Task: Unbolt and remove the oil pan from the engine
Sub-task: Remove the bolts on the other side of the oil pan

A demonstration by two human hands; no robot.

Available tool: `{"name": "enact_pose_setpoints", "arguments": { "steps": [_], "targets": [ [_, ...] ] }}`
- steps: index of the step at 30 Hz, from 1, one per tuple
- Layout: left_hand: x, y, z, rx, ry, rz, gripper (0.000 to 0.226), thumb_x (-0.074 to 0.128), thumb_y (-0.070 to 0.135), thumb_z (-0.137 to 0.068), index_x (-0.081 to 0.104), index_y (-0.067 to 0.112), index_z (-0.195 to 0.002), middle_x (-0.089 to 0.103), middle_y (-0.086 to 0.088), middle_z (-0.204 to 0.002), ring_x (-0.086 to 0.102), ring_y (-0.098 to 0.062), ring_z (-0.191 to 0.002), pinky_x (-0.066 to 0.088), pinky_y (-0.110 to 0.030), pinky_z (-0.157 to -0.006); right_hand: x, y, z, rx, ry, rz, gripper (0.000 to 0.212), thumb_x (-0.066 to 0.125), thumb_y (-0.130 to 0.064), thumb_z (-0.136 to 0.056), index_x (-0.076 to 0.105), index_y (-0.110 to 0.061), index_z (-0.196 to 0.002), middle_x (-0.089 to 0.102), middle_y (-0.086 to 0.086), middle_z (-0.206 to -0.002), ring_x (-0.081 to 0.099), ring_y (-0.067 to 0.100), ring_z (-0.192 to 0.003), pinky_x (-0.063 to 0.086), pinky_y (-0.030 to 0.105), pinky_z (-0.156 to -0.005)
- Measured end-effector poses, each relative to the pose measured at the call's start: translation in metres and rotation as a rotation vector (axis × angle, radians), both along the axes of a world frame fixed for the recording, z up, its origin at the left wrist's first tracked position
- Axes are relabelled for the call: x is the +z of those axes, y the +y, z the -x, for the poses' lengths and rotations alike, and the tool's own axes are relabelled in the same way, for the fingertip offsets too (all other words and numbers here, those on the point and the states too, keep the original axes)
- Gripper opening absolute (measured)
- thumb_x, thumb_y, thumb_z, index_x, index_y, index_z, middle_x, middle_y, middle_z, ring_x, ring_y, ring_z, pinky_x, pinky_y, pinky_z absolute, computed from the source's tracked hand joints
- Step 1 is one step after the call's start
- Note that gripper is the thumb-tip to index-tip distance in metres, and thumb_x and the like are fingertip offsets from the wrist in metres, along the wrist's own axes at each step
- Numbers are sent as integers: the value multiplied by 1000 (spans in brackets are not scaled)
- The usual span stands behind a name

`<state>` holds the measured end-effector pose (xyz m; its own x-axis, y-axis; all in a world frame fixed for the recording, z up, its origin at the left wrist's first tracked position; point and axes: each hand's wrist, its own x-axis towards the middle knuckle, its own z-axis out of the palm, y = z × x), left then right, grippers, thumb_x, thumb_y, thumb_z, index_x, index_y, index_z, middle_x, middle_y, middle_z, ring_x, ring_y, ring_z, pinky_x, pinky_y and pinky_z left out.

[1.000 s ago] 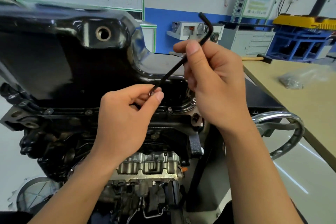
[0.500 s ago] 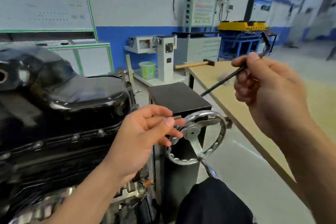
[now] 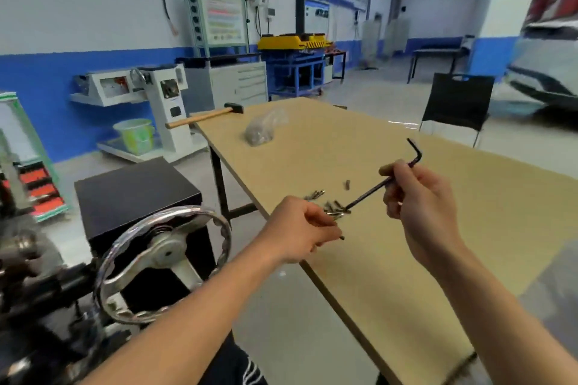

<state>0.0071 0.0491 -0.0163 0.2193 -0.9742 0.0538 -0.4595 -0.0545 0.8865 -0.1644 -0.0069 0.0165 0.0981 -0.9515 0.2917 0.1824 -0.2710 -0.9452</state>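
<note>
Nearest, at the lower left, the chrome handwheel [image 3: 162, 259] of the engine stand sits in front of a black cabinet [image 3: 134, 191]. Half a second ago the oil pan filled the left side. The view has since swung right and the pan is out of the picture. Both hands have moved over to the tan surface [image 3: 391, 259].

The left hand [image 3: 300, 228] is at the near edge of the surface. Its fingers [image 3: 325, 233] are curled tight, pinching a small dark bolt [image 3: 341, 237] whose tip pokes out.

The right hand [image 3: 419, 200] grips the hex key [image 3: 375, 187] between its thumb and bent fingers. The short leg points up and the long tip slants down to the loose bolts [image 3: 333, 208]; whether it touches them cannot be told.

Farther back lie a clear plastic bag [image 3: 264, 128] and a hammer [image 3: 203, 117] at the far corner, its handle sticking out over the edge.
</note>
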Motion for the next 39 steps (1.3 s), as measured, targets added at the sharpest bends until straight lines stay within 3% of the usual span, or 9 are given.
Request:
{"name": "enact_pose_setpoints", "arguments": {
  "steps": [5,13,16,22,25,29,31,35,39],
  "targets": [
    [-20,-37,2,69,-280,44,13,83,24,-77,78,23,-89,64,14,-74,56,3,-66,38,-4,-55,-18,-17,8,-14,50,13,35,48,-24,-105,69,-14,-79,48,-9,-54,42,6,-51,34,17,-45],
    [-30,-46,0,156,-354,101,13,82,28,-77,70,33,-73,58,15,-65,53,0,-60,33,-15,-52,-32,-26,-10,16,152,71,36,48,-25,-105,69,-19,-76,47,-6,-54,42,10,-53,33,23,-48],
    [-29,-48,3,171,-347,81,8,81,23,-78,74,26,-79,59,12,-68,54,-1,-62,37,-17,-55,-33,-27,-15,29,198,75,34,47,-25,-105,69,-16,-81,47,-7,-54,41,11,-54,33,28,-52],
    [11,-11,-22,48,232,31,16,63,9,-95,75,20,-94,66,-2,-80,58,-6,-60,47,-21,-51,-20,-14,-24,154,369,190,30,46,-24,-105,68,-15,-87,47,-15,-51,41,2,-50,34,17,-52],
    [44,31,-40,-36,64,103,15,62,23,-96,76,29,-100,72,0,-85,58,-5,-67,46,-22,-54,3,10,-47,255,424,298,29,47,-23,-105,68,-14,-88,49,-14,-55,42,4,-52,36,19,-52],
    [73,99,-67,-25,-218,222,9,68,35,-89,76,36,-92,67,-10,-66,52,-12,-52,44,-25,-51,40,60,-92,429,524,544,30,47,-21,-105,66,-8,-86,58,-5,-69,50,7,-62,40,21,-59],
    [84,138,-85,45,-284,303,9,70,48,-84,75,41,-87,66,-2,-59,53,-4,-45,44,-16,-45,55,89,-116,499,509,643,28,49,-19,-104,65,-4,-86,60,3,-72,52,12,-66,44,29,-63],
    [95,218,-128,253,-284,377,48,62,84,-64,76,47,-89,68,1,-56,53,-10,-39,44,-18,-41,76,150,-167,685,323,728,25,60,-15,-100,66,-4,-77,58,5,-64,49,14,-60,42,30,-59],
    [105,299,-160,446,-364,409,46,63,84,-64,74,50,-93,69,1,-55,55,-10,-36,47,-19,-38,81,212,-221,823,47,744,19,71,-12,-92,71,-11,-73,58,-3,-56,49,9,-54,42,26,-54]
  ]
}}
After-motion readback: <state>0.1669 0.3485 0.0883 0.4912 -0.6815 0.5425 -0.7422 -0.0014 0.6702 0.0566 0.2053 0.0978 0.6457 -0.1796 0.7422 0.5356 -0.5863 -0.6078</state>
